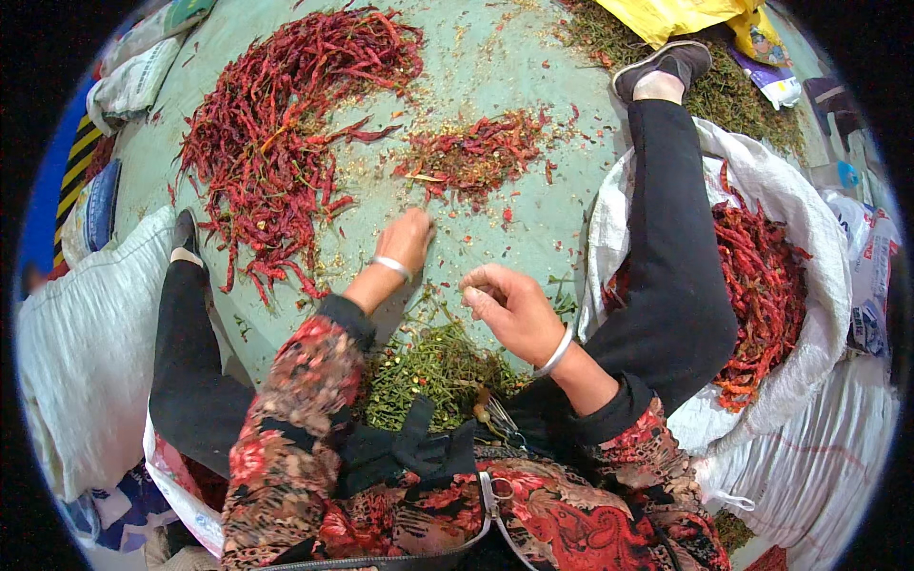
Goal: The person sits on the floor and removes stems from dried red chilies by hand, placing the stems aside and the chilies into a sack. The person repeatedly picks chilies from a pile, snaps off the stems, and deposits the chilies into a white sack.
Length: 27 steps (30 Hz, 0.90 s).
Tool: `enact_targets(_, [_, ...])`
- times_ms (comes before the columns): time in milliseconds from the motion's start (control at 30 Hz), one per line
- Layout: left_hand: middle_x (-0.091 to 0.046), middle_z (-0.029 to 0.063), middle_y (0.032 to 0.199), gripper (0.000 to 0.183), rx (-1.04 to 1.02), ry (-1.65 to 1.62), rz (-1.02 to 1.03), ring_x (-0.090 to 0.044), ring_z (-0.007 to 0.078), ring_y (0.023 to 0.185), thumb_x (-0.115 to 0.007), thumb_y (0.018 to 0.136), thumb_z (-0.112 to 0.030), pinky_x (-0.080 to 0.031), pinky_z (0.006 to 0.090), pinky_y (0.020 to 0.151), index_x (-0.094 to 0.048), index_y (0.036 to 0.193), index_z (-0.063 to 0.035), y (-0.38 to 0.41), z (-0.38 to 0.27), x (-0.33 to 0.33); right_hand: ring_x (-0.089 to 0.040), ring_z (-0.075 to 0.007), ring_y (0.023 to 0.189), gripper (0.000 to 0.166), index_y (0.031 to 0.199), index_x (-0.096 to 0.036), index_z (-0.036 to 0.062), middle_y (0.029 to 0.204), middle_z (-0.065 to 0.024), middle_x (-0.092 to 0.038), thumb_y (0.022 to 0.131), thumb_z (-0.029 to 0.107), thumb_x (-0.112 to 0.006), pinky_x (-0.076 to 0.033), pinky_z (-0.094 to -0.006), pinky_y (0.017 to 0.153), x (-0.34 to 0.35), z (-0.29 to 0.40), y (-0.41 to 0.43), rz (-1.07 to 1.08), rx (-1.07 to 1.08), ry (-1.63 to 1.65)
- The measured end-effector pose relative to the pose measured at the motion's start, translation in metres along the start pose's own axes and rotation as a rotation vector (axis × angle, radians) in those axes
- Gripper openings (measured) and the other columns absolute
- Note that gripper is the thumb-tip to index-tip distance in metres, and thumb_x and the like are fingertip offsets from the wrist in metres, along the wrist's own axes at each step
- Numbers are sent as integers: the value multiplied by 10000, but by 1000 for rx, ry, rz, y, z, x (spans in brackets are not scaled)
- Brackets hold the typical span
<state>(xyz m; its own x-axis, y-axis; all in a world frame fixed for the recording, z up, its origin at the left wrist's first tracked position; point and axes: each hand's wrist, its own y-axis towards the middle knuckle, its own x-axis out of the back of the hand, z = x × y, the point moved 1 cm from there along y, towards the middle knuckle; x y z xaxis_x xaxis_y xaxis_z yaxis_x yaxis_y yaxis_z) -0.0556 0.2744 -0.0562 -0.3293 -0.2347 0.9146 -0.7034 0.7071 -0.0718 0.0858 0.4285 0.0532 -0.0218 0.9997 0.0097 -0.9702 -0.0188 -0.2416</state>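
Note:
My left hand point(405, 243) is over the pale green floor, just below a small heap of broken red chillies and debris point(478, 158); its fingertips point away and hide whatever may be under them. My right hand point(510, 307) is held to the right with curled fingers, thumb near the index finger; I cannot tell whether something thin is between them. A large curved pile of dried red chillies point(264, 135) lies at the upper left. Green chilli stems point(428, 371) are heaped between my legs, below both hands.
At the right, an open white woven sack point(821, 285) holds red chillies point(760, 285) beside my leg. A full white sack point(100, 342) stands at the left. More stems point(757, 107) lie at the upper right by a yellow bag point(664, 21). Seeds and bits are scattered on the floor.

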Motion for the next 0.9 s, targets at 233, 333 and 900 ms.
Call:
enact_targets(233, [-595, 139, 742, 173, 58, -261, 217, -573, 307, 681, -556, 719, -204, -450, 367, 620, -616, 826, -81, -11, 0, 56, -492, -129, 561, 121, 834, -551, 1, 660, -89, -550, 790, 114, -538, -415, -272, 536, -4, 4, -1, 3, 3, 25])
enact_targets(333, [-576, 155, 840, 301, 213, -248, -170, -562, 290, 758, -601, 695, -168, -444, 377, 666, -561, 977, -72, 28, 13, 46, -515, -170, 573, 120, 834, -551, 3, 670, -111, -553, 785, 112, -533, -419, -295, 547, -8, 6, 1, 1, 13, 17])
enact_targets(900, [-588, 39, 694, 141, 349, -637, 58, -518, 84, 654, -609, 734, -127, -437, 246, 613, -600, 784, 4, -6, 26, 78, -546, -303, 656, 115, 802, -545, 16, 722, -151, -558, 770, 126, -530, -430, -363, 591, -1, 5, 0, -24, 87, -143])
